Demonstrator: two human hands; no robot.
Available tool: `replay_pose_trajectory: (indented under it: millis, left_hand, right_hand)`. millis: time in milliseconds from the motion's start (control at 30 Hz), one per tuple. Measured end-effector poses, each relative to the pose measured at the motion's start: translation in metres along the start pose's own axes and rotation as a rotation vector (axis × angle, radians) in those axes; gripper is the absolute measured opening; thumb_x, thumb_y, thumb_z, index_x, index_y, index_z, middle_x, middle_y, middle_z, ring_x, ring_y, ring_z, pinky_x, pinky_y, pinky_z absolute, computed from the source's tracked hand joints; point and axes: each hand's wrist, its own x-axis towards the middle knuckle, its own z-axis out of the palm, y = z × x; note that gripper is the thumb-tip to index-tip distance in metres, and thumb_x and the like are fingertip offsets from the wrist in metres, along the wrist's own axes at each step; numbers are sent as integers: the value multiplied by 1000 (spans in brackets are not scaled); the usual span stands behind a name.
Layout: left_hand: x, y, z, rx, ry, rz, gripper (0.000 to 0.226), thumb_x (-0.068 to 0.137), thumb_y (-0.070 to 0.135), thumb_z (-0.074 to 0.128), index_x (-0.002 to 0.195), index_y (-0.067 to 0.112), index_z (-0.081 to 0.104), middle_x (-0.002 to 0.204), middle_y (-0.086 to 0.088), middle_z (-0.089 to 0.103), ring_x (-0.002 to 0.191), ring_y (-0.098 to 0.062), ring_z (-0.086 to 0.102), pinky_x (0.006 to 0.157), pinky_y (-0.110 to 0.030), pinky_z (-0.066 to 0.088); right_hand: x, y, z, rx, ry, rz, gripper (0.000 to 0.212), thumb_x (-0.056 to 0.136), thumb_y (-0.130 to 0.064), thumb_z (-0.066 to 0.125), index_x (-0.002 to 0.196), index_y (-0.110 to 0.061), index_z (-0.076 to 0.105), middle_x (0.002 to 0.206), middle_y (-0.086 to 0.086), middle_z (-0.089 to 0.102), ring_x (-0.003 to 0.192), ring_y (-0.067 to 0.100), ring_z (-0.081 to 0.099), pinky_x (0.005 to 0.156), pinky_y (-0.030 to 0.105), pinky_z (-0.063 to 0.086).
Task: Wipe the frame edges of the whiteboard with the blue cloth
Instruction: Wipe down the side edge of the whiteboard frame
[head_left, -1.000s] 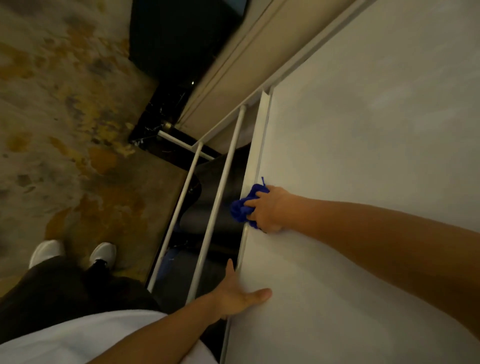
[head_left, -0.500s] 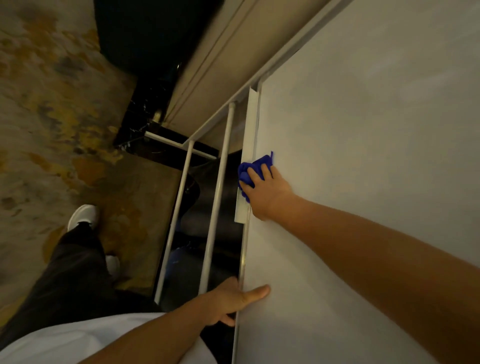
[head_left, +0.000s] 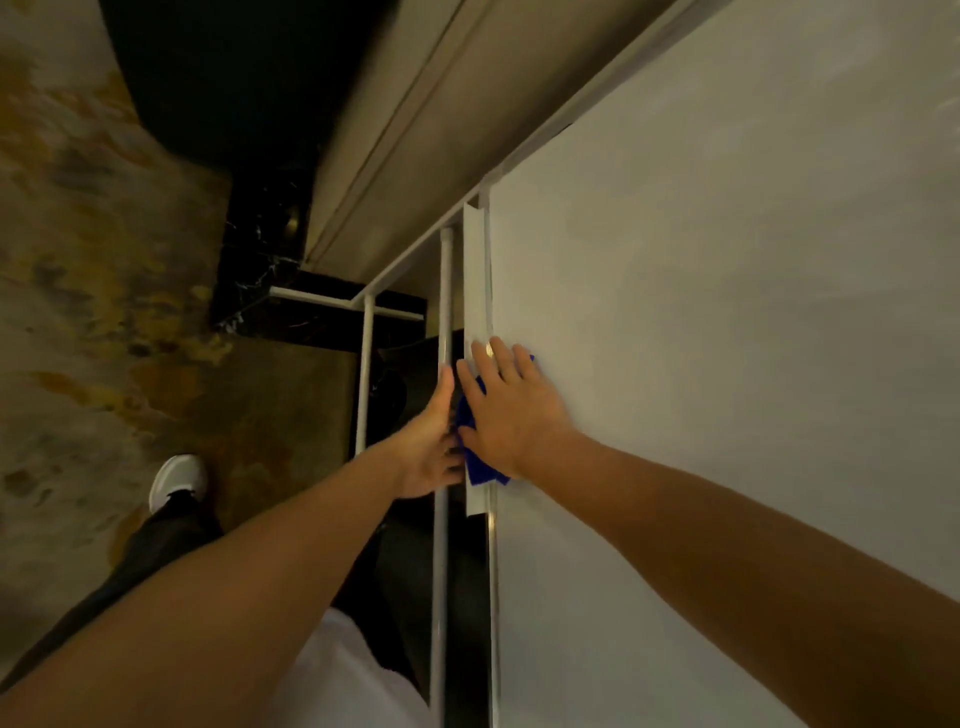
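- At the left edge of the whiteboard (head_left: 727, 338), about mid-scene, both hands meet over the blue cloth (head_left: 480, 465).
- Right hand (head_left: 511, 410): palm flat, fingers spread wide and pointing to the far end, pressing the cloth against the board face and the white tray strip (head_left: 475, 291) that runs along the edge. Not a closed grip; the cloth is pinned under the palm.
- Cloth: mostly hidden under the right hand. Blue shows at the near side below the palm, a bit between the two hands, and a sliver past the fingers on the right.
- Left hand (head_left: 431, 447): just left of the right hand, touching it or nearly so, fingers stretched along the thin white stand bar (head_left: 444, 312). Cannot tell whether it clasps the bar, the tray edge or the cloth; thumb side hidden.
- Frame edge (head_left: 492, 597): narrow metal strip, runs near to far, with a corner at the far end.
- Floor: patterned carpet (head_left: 104, 312) far left, one white shoe (head_left: 176, 480) near left.
- Step, my read: wiping the left frame edge around the tray section, left hand steadying.
- Next move likely needs: keep palm pressure, slide the cloth along the strip toward the far corner, and wrap it over the lip so the side face gets wiped too, not only the front.
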Motion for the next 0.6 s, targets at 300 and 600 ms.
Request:
replay_pose_trajectory:
  millis: [300, 600]
  left_hand:
    - [41, 31, 6, -209, 95, -109, 99, 74, 90, 28, 127, 13, 61, 119, -17, 70, 109, -36, 65, 83, -46, 50]
    - [20, 59, -19, -129, -13, -196, 86, 76, 86, 33, 111, 19, 73, 119, -15, 70, 121, -38, 53, 89, -60, 44]
  right_hand:
    - [-38, -20, 40, 264, 96, 24, 65, 100, -45, 32, 154, -15, 10, 160, 23, 11, 147, 41, 6, 119, 52, 11]
    - [27, -17, 15, 313, 183, 29, 69, 101, -35, 30, 152, -10, -10, 158, 24, -15, 145, 39, -18, 120, 48, -4]
